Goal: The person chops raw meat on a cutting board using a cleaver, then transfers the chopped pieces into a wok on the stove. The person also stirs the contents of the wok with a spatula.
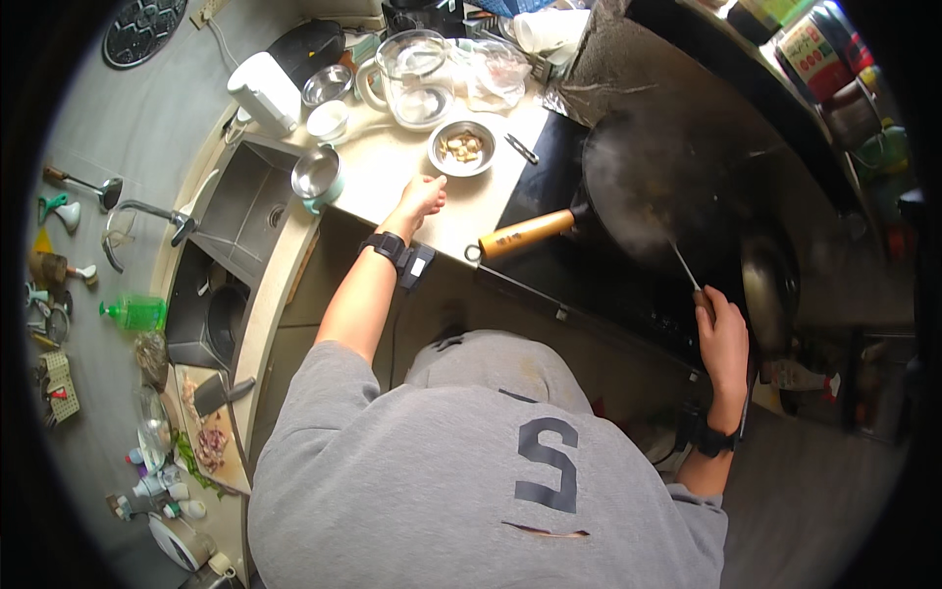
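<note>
My right hand [723, 340] grips the wooden handle of a metal-shafted cooking utensil [686, 263], whose far end reaches into a dark wok [625, 191]. Steam blurs the wok's contents, so neither the food nor the utensil's head can be made out. The wok's wooden handle [526, 234] points toward the counter, with no hand on it. My left hand [425, 199] is over the counter edge, fingers loosely curled, with nothing visible in it. Just beyond its thumb sits a steel bowl [440, 165] holding pale brown pieces of food [464, 147].
Kitchen scissors [522, 149] lie beside the black stove top [541, 173]. A glass pitcher [416, 81], a white kettle [257, 92] and a lidless pot [318, 177] stand on the counter. At left are a sink [246, 206] and a cutting board [234, 460] with a cleaver [213, 396].
</note>
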`<state>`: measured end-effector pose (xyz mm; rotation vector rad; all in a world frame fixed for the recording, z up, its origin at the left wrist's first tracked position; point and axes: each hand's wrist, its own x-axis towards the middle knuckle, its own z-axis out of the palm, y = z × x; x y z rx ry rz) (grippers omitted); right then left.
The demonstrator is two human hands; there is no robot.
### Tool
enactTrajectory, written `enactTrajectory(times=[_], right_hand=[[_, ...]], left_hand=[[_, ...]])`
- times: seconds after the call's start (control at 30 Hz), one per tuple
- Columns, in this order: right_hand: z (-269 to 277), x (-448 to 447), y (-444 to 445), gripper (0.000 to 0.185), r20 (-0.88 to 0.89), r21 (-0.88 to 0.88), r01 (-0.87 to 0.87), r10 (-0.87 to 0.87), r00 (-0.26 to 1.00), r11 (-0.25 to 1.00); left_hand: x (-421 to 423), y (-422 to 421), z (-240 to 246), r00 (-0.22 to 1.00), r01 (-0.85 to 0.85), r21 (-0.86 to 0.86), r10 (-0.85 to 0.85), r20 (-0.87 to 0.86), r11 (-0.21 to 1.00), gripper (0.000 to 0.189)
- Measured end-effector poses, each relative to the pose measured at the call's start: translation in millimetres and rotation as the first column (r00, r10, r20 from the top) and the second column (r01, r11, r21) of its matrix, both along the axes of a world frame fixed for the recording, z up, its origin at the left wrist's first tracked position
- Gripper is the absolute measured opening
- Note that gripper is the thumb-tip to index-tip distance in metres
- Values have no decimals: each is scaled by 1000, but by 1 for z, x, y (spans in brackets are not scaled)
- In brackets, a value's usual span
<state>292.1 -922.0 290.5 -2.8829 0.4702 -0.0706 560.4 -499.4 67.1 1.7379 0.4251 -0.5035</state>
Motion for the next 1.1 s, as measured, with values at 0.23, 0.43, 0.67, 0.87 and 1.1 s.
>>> enactTrajectory(times=[0.23,0.43,0.67,0.87,1.1], right_hand=[[-6,10,32,37,24,99,170,-173,985,980],[7,4,57,36,35,102,304,-309,950,947],[3,9,47,35,66,103,346,-354,933,933],[-4,13,23,36,120,145,282,-300,946,948],[-7,7,-4,37,136,125,304,-320,938,944]], left_hand=[[62,-6,-51,991,-135,-151,137,2,979,31],[74,2,28,935,128,19,-127,332,992,28],[3,17,259,606,533,-42,-346,716,845,28],[-83,1,377,279,500,277,-455,846,821,37],[-129,-34,435,-17,516,646,-748,664,562,30]])
